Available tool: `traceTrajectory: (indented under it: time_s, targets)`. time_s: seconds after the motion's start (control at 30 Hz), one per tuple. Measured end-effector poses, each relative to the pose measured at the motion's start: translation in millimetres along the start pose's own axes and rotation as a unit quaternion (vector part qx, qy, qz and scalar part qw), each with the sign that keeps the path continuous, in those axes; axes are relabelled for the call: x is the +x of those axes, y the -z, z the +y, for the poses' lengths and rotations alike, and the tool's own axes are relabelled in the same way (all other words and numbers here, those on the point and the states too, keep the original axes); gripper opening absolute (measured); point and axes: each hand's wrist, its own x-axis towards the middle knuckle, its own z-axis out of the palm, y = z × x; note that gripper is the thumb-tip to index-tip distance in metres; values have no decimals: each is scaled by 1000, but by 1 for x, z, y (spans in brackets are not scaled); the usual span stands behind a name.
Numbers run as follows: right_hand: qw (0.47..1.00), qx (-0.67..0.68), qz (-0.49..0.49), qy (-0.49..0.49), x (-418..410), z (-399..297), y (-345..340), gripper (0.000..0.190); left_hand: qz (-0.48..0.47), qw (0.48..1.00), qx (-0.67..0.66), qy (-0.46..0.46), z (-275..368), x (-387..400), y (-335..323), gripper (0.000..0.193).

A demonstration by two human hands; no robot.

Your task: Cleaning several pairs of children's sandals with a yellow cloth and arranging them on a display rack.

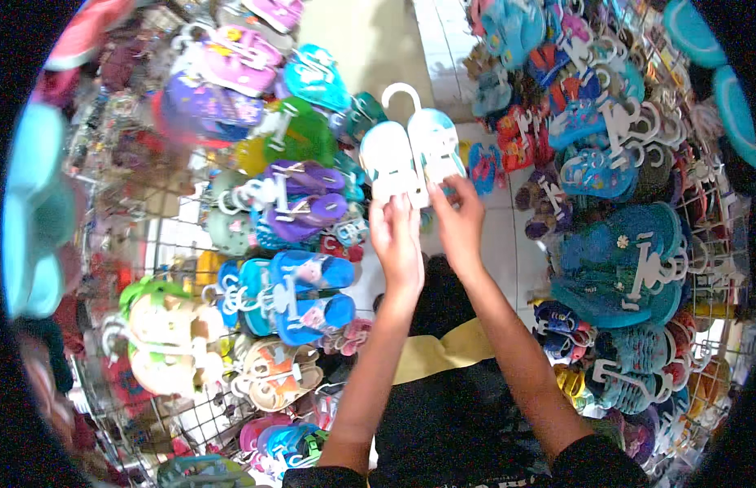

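Note:
A pair of pale white and teal children's sandals [387, 155] hangs on a white plastic shoe hanger [418, 137], its hook pointing away from me. My left hand [396, 238] is at the near end of the left sandal, palm turned up and fingers against it. My right hand [457, 213] grips the near end of the right sandal between thumb and fingers. Both forearms reach out from black sleeves. The sandals are overexposed, so their finer details do not show.
Wire grid racks [198, 421] stand on both sides, crowded with footwear on white hangers. Blue slippers [317, 268] and purple flip-flops [311, 210] hang at left, large teal clogs [622, 262] at right. A tiled floor [497, 238] lies between them.

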Motion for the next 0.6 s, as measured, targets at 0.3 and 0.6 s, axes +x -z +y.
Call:
traceTrajectory:
  time_s: [0.3, 0.6]
  targets:
    - [988, 97, -105, -52, -114, -89, 34, 19, -58, 995, -83, -14, 86, -126, 13, 41]
    - [973, 153, -165, -47, -175, -121, 57, 18, -47, 994, -93, -27, 120, -191, 27, 39]
